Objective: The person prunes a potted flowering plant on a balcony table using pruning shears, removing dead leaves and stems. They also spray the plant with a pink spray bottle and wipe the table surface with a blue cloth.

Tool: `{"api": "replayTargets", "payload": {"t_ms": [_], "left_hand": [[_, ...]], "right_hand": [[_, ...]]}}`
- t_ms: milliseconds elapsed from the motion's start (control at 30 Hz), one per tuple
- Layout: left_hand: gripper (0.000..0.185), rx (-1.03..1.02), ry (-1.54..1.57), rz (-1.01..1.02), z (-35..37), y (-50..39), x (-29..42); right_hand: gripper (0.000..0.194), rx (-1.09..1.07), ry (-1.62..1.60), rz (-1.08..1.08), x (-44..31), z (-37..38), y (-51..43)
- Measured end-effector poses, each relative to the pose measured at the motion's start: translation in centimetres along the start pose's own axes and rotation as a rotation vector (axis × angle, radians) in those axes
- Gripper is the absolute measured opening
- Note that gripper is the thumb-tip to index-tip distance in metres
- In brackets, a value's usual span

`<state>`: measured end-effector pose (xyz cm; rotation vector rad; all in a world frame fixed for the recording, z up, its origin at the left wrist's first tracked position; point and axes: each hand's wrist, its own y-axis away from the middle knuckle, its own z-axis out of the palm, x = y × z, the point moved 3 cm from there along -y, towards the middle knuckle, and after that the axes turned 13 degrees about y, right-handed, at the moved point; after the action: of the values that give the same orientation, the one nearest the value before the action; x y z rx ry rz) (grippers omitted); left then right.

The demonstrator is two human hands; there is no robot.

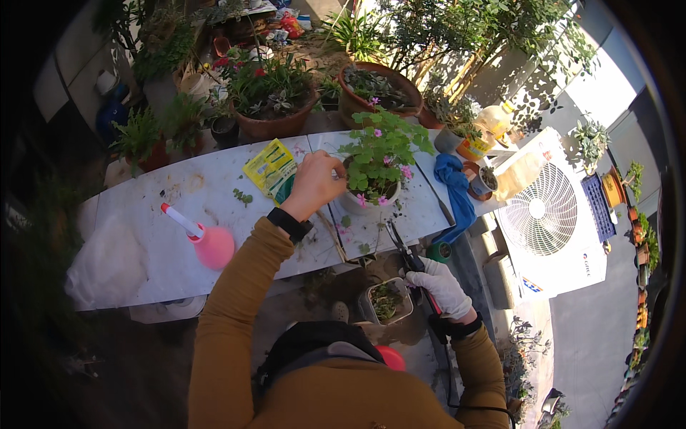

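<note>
A potted plant (378,155) with clover-like leaves and small pink flowers stands in a white pot (368,202) on the white table. Just left of its leaves is my bare left hand (316,179), fingers curled; whether a stem is between the fingertips is hidden. My right hand (442,287), in a white glove, grips pruning shears (408,254) with black and red handles. Their blades point up toward the pot's front and look parted. Beneath my left hand lies a yellow and green packet (270,167). Cut leaves and pink petals (343,229) are scattered by the pot.
A pink squeeze bottle (214,248) and a clear plastic bag (107,263) rest on the table's left. A dark rod (437,198) and blue cloth (455,187) lie right of the pot. Below the table edge is a tub of clippings (387,303). A black cable (450,375) hangs by my right arm.
</note>
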<state>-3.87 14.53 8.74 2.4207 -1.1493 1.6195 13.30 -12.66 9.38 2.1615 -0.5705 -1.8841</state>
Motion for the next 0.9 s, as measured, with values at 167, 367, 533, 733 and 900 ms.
{"api": "replayTargets", "payload": {"t_ms": [167,367,533,733,900], "left_hand": [[0.014,0.006,0.073,0.059,-0.6,-1.7,2.1],[0.018,0.031,-0.008,0.192,-0.9,-3.3,4.5],[0.016,0.046,-0.019,0.172,-1.9,-2.9,4.9],[0.016,0.184,0.084,0.131,-3.9,-1.6,6.8],[0.015,0.171,0.090,0.205,-3.9,0.0,9.7]], "right_hand": [[0.016,-0.011,-0.037,0.015,0.7,-0.5,-0.1],[0.018,-0.043,-0.026,-0.013,1.1,-0.9,-0.5],[0.022,-0.051,0.015,-0.072,0.9,-1.6,-1.1],[0.020,-0.077,0.003,-0.116,0.5,-2.3,-2.0],[0.020,-0.080,0.001,-0.093,0.1,-2.6,-2.7]]}}
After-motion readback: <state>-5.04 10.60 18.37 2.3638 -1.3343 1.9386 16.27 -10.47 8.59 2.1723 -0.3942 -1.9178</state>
